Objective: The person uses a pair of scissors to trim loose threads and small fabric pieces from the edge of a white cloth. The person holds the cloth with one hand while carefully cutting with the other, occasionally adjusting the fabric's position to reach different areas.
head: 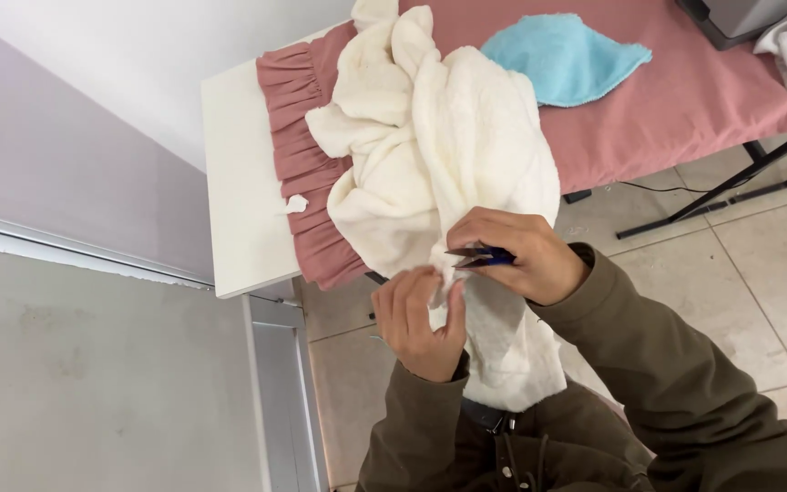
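a person's left hand (421, 321) pinches the hanging edge of a soft, limp cream fleece cloth (453, 173) draped off the pink-covered table (685, 100), best gripped near the cut, while the right hand (521, 257) clasps small blue-handled thread snips (477, 258).

Both arms come up from the lower edge in dark olive sleeves, bent at the elbow. The left hand (423, 321) is raised with the palm turned inward, its fingers (454, 305) curled and pinching. The right hand (516, 255) sits just above it, knuckles up, fingers closed together.
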